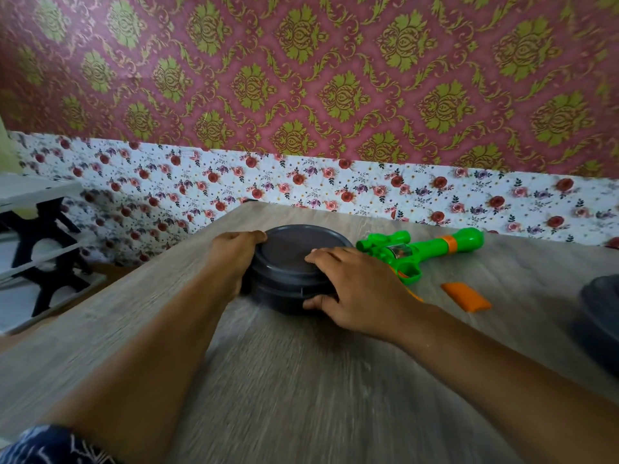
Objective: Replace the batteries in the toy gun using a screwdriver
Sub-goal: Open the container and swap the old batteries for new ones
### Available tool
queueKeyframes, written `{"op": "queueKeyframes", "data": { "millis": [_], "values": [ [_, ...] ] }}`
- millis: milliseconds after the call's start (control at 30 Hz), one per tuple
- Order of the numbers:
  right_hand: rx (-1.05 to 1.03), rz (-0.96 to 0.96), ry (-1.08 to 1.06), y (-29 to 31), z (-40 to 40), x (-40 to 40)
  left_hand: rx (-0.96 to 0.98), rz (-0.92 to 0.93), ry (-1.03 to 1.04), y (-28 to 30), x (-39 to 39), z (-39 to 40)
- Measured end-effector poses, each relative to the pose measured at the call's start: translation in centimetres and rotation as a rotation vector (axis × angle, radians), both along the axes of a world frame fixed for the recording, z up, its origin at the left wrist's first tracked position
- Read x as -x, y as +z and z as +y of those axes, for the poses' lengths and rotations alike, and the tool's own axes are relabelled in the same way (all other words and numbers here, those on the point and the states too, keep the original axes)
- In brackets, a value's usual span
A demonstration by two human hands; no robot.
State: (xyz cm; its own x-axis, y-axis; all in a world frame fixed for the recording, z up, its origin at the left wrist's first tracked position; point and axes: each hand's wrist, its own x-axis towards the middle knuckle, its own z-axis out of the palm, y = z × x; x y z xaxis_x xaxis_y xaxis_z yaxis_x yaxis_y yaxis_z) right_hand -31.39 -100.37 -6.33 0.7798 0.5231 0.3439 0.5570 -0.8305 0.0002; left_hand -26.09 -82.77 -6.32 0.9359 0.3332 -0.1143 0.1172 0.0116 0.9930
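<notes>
Wood-grain laminate covers the table point(301, 380), which runs from the near edge of the view up to a wall papered in two bands: maroon with gold-green damask above, white with small red and purple roses below. At the table's centre sits a round dark grey container point(294, 272) with its lid on. The left hand point(234, 252) wraps the container's side at 9 o'clock, fingertips hooked over the lid's rim. The right hand point(358, 289) lies across the lid at about 4 o'clock, fingers spread on top and thumb pressed against the container's side wall, so both hands grip the same container.

Just beside the container, at 3 o'clock from it, the toy gun point(425, 251) lies flat on the table. It is bright green plastic with an orange ring near a bulbous muzzle that points toward 2 o'clock, a green scope on top, a clear window in its middle and a trigger guard nearest the right hand. An orange plastic piece point(467, 297) lies apart from the gun at 5 o'clock of it.

A second dark round object point(599, 316) is cut off by the right edge. At 9 o'clock, off the table, stands a white shelf with black supports point(40, 249). The picture is motion-blurred.
</notes>
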Motion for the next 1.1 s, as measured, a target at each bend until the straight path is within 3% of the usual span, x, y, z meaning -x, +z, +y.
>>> {"op": "queueKeyframes", "data": {
  "millis": [167,400,633,1100],
  "values": [
    [-0.084,0.183,-0.043,3.7,0.1,-1.3,0.012,-0.015,0.020,-0.3,0.2,-0.3],
    [-0.026,0.422,-0.186,1.5,1.4,-5.4,0.030,-0.064,0.020,-0.7,0.0,-0.4],
    [0.022,0.383,-0.204,1.7,1.7,-5.4,0.084,-0.016,0.004,-0.6,-0.2,-0.4],
    [-0.138,0.237,-0.178,0.1,1.8,-4.8,0.167,-0.035,0.027,-0.6,0.0,-0.8]
  ]
}}
